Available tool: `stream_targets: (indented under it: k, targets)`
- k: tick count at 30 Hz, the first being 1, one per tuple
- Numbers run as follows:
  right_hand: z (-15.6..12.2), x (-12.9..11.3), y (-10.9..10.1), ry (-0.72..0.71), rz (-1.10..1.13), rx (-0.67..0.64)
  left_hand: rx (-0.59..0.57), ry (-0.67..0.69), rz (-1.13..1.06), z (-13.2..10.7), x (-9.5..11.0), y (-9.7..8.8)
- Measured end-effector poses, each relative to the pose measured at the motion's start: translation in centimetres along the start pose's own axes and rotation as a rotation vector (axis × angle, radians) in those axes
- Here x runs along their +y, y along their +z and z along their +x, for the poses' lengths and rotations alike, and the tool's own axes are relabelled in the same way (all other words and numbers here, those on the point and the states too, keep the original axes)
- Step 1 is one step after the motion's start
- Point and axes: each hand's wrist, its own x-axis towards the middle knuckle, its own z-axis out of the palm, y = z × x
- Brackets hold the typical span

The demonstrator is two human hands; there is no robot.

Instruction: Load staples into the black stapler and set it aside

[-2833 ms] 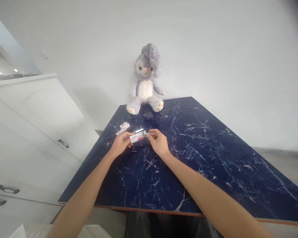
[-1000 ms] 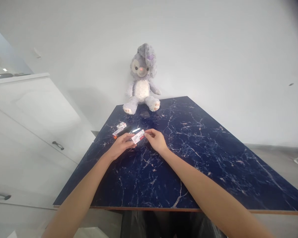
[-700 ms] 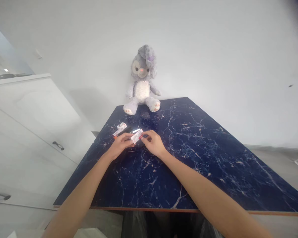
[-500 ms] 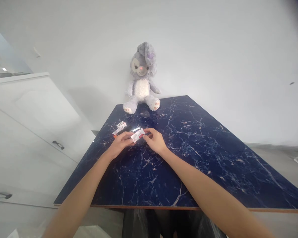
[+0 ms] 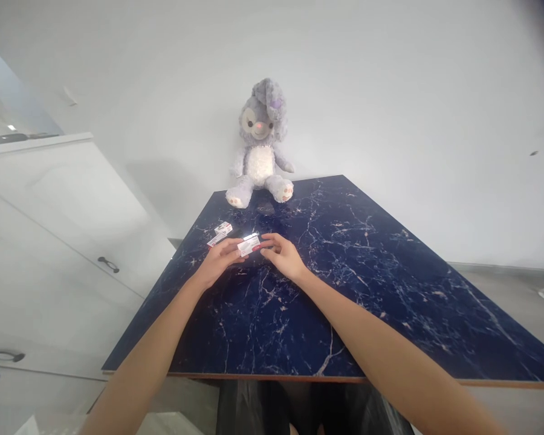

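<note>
A small white carton with red marking and fine print is held just above the table, its long side tilted up to the right. My left hand is closed on its left end, fingers behind and thumb below. At the red right end, the thumb and bent fingers of my right hand pinch around the edge. A shiny bright strip shows along the carton's top; what it is I cannot make out. Just beyond my left hand lie more small white and red cartons, partly hidden by the fingers.
A grey plush rabbit sits against the wall at the back of the dark blue marbled table. White cabinets with dark handles stand on the left. The table's near edge runs in front of my lap.
The carton has turned slightly to lie more level, and the right fingertips have shifted toward its very end. My left hand keeps its hold. The view has moved a little.
</note>
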Motion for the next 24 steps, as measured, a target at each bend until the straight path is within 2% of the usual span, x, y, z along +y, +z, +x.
stream_targets:
  k: [4,7,9,11,12,14,18,19,21,24]
  targets:
    - [-0.1,-0.2,0.3,0.093,0.207,-0.04,-0.009,0.003,-0.079,0.0,-0.1,-0.1]
    - [-0.5,-0.7,0.5,0.146,0.32,-0.1,-0.089,0.016,-0.144,-0.3,0.0,0.6]
    - [-0.5,-0.9,0.8,0.163,0.37,-0.15,-0.149,0.028,-0.156,-0.5,0.1,1.1]
    - [-0.4,-0.6,1.0,0.167,0.358,-0.156,-0.14,0.063,-0.139,-0.4,0.3,1.3]
    - [-0.3,-0.3,1.2,0.168,0.319,-0.128,-0.098,0.096,-0.119,-0.2,0.3,1.2]
    - [0.0,0.4,1.5,0.168,0.187,-0.033,0.065,0.2,-0.066,0.3,0.5,0.2]
    - [0.5,1.5,1.9,0.142,-0.162,0.064,0.522,0.419,-0.072,1.5,0.6,-3.8]
    - [0.6,1.5,2.0,0.127,-0.251,0.067,0.624,0.426,-0.088,1.7,0.5,-5.0]
    - [1.2,1.4,2.3,0.104,-0.412,0.084,0.739,0.323,0.021,1.9,0.1,-6.9]
    - [2.5,1.3,3.1,0.117,-0.581,0.119,0.753,0.157,0.409,1.8,-1.0,-8.7]
